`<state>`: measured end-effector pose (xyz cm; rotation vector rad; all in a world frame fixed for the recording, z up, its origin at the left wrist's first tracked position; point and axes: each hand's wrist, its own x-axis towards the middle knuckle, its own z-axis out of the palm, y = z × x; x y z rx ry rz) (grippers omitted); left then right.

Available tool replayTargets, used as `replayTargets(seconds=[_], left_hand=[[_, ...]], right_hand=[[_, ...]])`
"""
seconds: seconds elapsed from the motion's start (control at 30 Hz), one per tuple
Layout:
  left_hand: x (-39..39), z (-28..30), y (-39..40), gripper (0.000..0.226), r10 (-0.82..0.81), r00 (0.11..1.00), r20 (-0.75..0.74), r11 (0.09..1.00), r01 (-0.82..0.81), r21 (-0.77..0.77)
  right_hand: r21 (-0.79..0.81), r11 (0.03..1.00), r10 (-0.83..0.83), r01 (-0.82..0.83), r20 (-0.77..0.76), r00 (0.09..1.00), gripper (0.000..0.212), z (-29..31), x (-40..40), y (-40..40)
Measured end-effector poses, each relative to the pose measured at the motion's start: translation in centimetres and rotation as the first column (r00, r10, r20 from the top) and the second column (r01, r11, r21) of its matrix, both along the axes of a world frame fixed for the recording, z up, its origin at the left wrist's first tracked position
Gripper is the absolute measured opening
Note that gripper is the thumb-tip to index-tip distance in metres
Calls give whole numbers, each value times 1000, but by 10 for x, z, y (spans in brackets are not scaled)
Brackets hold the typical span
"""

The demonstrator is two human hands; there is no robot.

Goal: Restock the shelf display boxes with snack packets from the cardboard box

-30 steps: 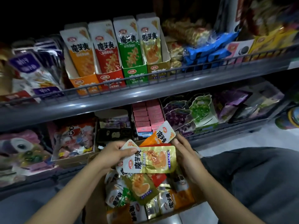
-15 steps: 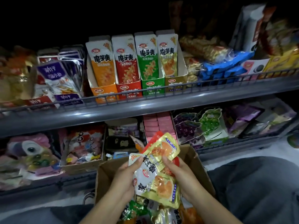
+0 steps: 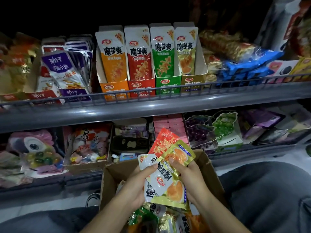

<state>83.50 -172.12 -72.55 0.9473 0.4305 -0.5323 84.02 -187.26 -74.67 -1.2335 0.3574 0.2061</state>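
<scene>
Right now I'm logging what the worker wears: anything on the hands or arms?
Nothing shows on either. The left hand and right hand are bare, with no gloves, rings or watch in view. Both forearms are uncovered too; no sleeve reaches into the frame.

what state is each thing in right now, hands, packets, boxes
left hand: grips gold packets
right hand: pinches gold packet
gold packets: held above box
red packet: held behind gold ones
cardboard box: open, holds packets
four display boxes: upright on upper shelf, stocked

Four display boxes [image 3: 152, 84], one cardboard box [image 3: 114, 174], two hands [image 3: 134, 187].
</scene>
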Motion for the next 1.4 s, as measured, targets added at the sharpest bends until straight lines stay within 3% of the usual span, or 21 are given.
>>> replayTargets(seconds=[0.07,0.13,0.2,0.27,0.37,0.47,0.53,0.63,0.77,0.87,0.93,1.0,1.07,1.13,1.27,1.4], left_hand=[[0,0,1,23,21,1000,20,998,-23,60],[1,-1,3,25,49,998,35,989,-53,136],[0,-1,5,24,42,996,74,979,-56,196],[0,1,7,20,19,994,107,967,-46,249],[1,6,9,17,-9,991,132,952,-32,303],[2,8,11,21,8,990,143,952,-52,302],[1,8,11,23,23,989,146,952,-66,298],[-3,7,7,26,51,990,131,962,-84,260],[-2,10,6,20,147,986,84,971,-160,177],[0,11,7,19,207,978,36,965,-211,154],[1,11,8,21,231,973,14,960,-230,158],[2,12,9,24,227,974,6,963,-225,147],[3,13,10,26,219,976,6,966,-218,138],[3,13,10,27,221,975,2,967,-219,128],[5,17,10,24,216,976,8,971,-216,99],[10,17,17,17,289,956,46,941,-293,171]], right_hand=[[-20,1000,-10,10,-9,1000,46,1,0,1],[-49,998,-49,48,-20,999,71,3,0,-1],[-206,976,-74,67,-29,997,111,5,1,-8],[-461,887,-8,34,58,998,127,10,3,-15],[-832,553,345,-33,193,919,96,22,8,-23],[-911,398,503,-105,121,856,71,30,6,-23],[-962,273,506,-30,117,855,65,31,4,-21],[-976,201,475,84,172,863,65,31,2,-19],[-992,111,477,61,107,872,86,29,-3,-16],[-984,23,425,178,171,889,80,24,-9,-8],[-986,40,442,160,161,882,71,23,-9,-5],[-991,127,504,-49,22,864,67,26,-7,-8],[-924,304,529,-230,-36,848,61,28,-4,-14],[-844,445,524,-300,-26,852,58,27,-2,-16],[-812,448,571,-374,-61,819,52,32,3,-20],[-713,549,589,-436,-40,807,21,46,4,-29]])
